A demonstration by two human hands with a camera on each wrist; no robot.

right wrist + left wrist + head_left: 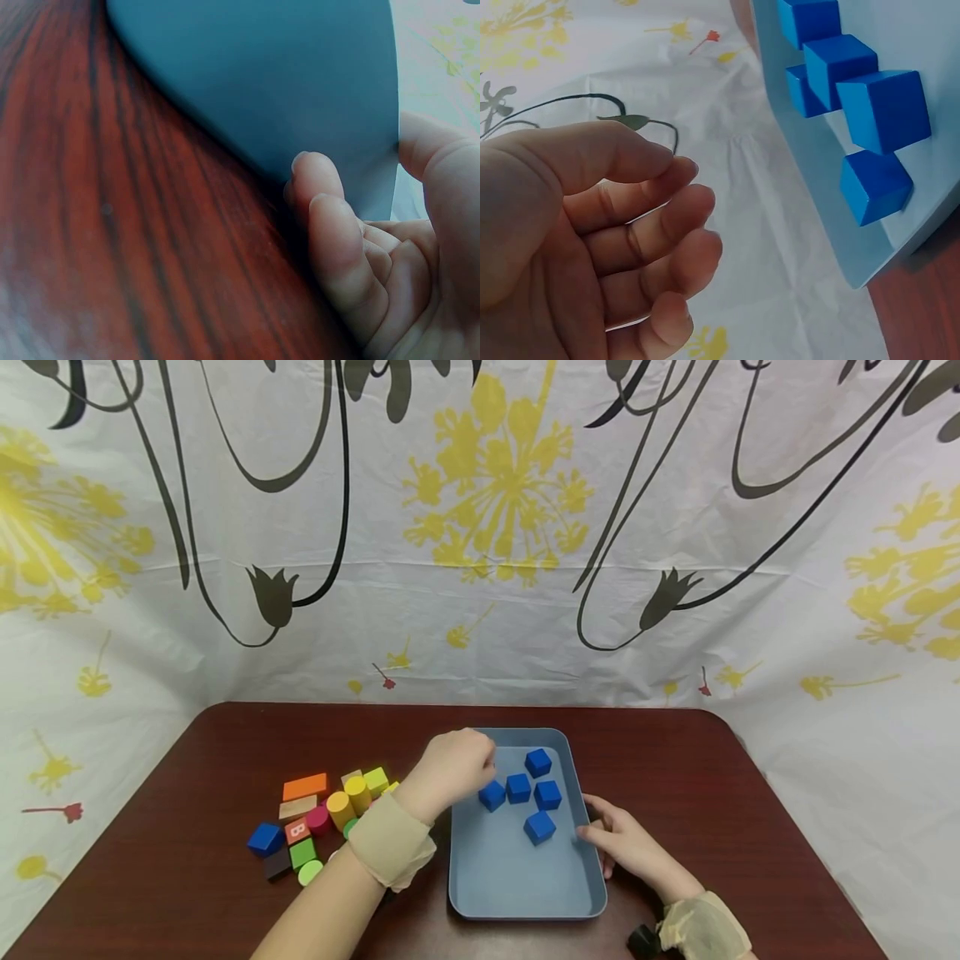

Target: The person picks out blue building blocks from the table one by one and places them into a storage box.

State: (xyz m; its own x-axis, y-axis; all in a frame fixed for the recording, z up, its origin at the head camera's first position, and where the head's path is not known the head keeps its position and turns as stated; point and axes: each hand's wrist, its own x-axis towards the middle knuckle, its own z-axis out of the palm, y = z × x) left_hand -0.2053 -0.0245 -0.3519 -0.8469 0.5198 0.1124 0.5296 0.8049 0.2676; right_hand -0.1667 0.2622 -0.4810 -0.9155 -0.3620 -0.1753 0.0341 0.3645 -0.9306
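A blue-grey tray (525,881) lies on the table with several blue cubes (539,827) in it. My left hand (457,764) hovers over the tray's far left side. In the left wrist view its loosely curled fingers (694,262) hold nothing, and the thumb lies against the index finger. At the tray's right side my right hand (626,839) grips the edge. The right wrist view shows the thumb on one side of the tray wall (262,82) and the fingertips (334,232) against its outer face.
Left of the tray sits a group of coloured blocks: an orange block (305,787), yellow cylinders (341,810), a green cube (303,852), a black block (277,864) and a loose blue block (266,840). My left forearm partly covers this group. Behind the table (675,760) hangs a patterned white cloth (480,652).
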